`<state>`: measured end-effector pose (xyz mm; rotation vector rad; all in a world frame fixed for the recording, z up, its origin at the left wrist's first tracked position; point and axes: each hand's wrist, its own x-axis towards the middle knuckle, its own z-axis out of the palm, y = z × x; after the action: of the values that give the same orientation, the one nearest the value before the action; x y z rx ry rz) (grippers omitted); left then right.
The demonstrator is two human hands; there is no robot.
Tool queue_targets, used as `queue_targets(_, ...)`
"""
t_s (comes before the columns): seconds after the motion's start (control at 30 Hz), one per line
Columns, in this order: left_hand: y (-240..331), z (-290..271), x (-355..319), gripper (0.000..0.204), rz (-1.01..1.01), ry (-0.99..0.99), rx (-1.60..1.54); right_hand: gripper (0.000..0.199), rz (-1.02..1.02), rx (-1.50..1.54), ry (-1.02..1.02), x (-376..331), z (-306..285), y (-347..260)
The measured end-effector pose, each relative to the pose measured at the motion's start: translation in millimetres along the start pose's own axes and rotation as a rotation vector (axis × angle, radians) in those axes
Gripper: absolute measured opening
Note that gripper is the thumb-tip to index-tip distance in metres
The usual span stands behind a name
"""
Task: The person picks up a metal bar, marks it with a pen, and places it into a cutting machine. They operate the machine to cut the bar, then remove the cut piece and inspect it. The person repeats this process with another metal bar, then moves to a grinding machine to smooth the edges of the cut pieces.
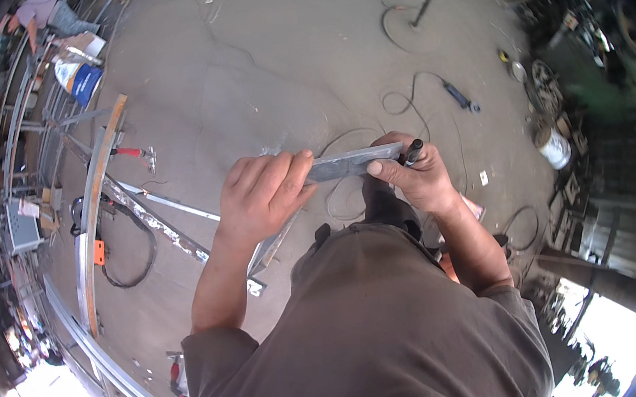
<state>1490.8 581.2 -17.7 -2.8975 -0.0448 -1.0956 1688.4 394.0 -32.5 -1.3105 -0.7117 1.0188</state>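
Observation:
In front of my body, both hands hold a short, flat grey metal bar [349, 165] level between them. My left hand [264, 193] has its fingers wrapped over the bar's left end. At the other end, my right hand [419, 179] presses its thumb on the bar's face. A black, pen-like thing [414, 151] sticks out between that hand's thumb and fingers; whether it is a marker I cannot tell. The fingers behind the bar are hidden.
On the left stands a metal frame with a rusty-edged beam [97, 188] and a red-handled clamp [142, 156]. Ahead to the right, an angle grinder [459, 96] lies on the floor, its cable looping toward me. A white bucket [553, 148] stands far right. Another person [50, 16] is at far left.

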Motion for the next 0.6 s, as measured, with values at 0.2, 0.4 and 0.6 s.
queue_targets(0.2, -55, 68, 84, 0.041, -0.090, 0.084, 0.207, 0.012, -0.199, -0.152, -0.156, 140, -75, -44)
queue_targets(0.4, -129, 104, 159, 0.060, -0.374, 0.092, 0.079, 0.012, -0.208, -0.225, -0.181, 264, -103, -78)
queue_targets(0.6, -217, 163, 168, 0.057, -1.200, 0.413, -1.151, 0.013, -0.015, 0.176, -0.163, 408, -117, -60)
